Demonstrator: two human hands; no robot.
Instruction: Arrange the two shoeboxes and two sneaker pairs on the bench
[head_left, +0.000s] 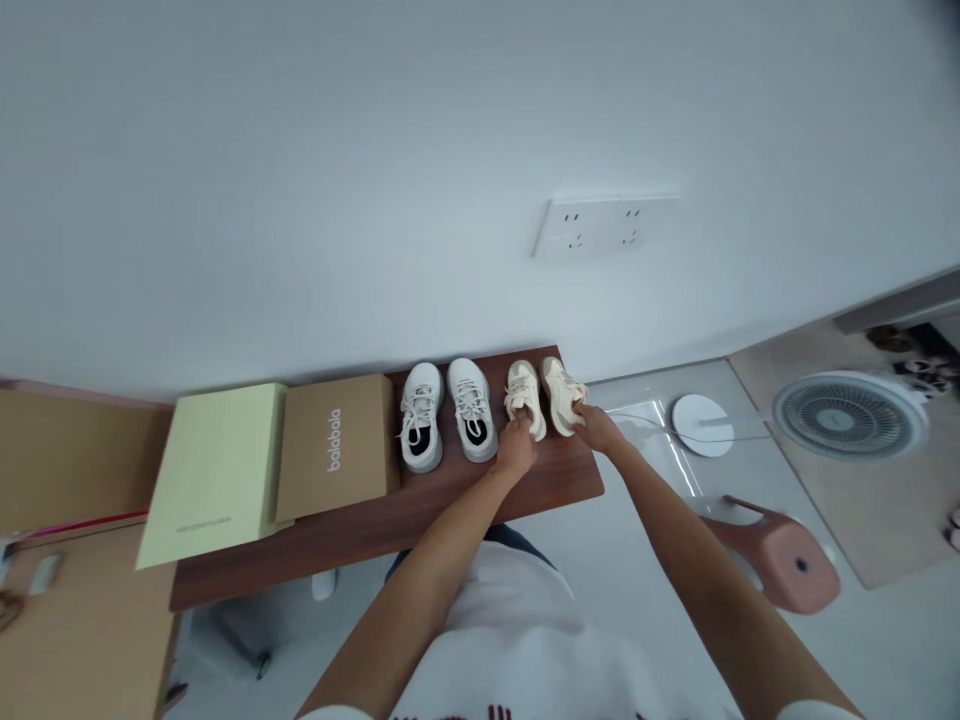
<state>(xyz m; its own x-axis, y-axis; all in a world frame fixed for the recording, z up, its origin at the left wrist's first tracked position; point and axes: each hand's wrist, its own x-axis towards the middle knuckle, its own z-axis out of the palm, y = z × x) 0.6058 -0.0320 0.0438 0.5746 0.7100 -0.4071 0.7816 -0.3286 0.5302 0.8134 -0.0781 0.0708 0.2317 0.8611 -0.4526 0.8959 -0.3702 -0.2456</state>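
Observation:
Two small cream shoes stand side by side at the right end of a dark wooden bench (420,520). My left hand (514,446) is closed on the heel of the left cream shoe (523,393). My right hand (595,424) grips the heel of the right cream shoe (561,390). To their left stands a pair of white sneakers (447,412) with laces, toes toward the wall.
A brown shoe box (336,445) and a pale green box (216,470) lie on the bench's left part. A pink stool (784,555) and a floor fan (849,415) stand to the right. A wall socket (606,226) sits above the bench. Cardboard boxes (67,600) lie at left.

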